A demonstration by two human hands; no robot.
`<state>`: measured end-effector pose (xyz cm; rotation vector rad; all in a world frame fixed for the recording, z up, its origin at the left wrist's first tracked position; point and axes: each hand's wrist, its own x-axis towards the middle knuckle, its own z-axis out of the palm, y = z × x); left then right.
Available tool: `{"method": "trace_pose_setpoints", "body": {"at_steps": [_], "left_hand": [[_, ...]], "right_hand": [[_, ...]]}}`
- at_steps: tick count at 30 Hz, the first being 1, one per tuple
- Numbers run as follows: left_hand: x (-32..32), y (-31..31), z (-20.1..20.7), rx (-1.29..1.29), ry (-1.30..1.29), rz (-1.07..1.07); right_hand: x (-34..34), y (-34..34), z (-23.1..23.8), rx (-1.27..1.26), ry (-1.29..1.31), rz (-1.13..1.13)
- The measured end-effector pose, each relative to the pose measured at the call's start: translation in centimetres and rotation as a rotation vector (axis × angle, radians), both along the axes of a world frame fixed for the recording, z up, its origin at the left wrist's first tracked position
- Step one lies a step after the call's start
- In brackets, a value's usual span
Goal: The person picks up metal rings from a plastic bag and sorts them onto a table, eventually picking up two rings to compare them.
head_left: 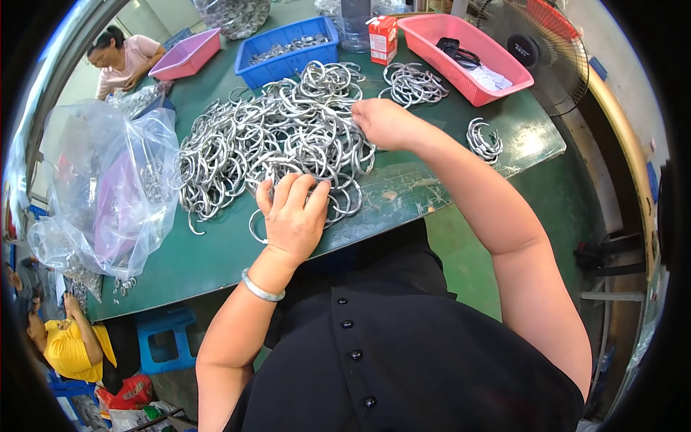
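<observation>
In the head view, I see a person who stands close to the green worktop (209, 266), with a big heap of curved metal pieces (277, 133) lying on it directly in front. It seems placed there so that both hands can reach it without much stretching.

The left hand (294, 219) is palm down at the near edge of the heap. Its fingers are spread, with the tips over the pieces, perhaps to steady them, because loose and tangled curves slide easily. The right hand (381, 124) comes from the other side to the right edge of the heap. Its fingers are bent and close together, touching the pieces or very near them; I cannot tell if they pinch 1.

To the right of the heap lie 2 smaller groups: 1 pile (414, 85) near the pink basket (497, 93), and 1 little cluster (485, 142) near the worktop's right end. Standing apart like this, they probably do not mix with the heap.

The blue tray (288, 70) stands behind the heap and holds small metal parts; its walls keep these from scattering. At the left, a clear plastic bag (108, 180) sits beside the heap, outside the space between both arms.
</observation>
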<state>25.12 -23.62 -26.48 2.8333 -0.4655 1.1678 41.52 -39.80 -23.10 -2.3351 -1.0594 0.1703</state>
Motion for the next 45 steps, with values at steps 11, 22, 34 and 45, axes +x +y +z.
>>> {"method": "trace_pose_setpoints", "body": {"at_steps": [11,22,34,45], "left_hand": [[-0.2,-0.2,0.1,-0.020,0.042,0.002],[-0.4,-0.2,0.1,-0.011,0.055,0.003],[-0.6,-0.9,0.7,-0.012,0.056,-0.062],[2.2,-4.3,1.8,0.058,0.058,-0.112]], "right_hand": [[-0.7,-1.4,0.0,0.063,-0.010,-0.254],[-0.4,-3.5,-0.4,0.152,0.147,-0.280],[-1.7,-4.5,-2.1,0.178,0.202,-0.293],[-3.1,-4.1,-2.7,0.380,0.210,-0.252]]}}
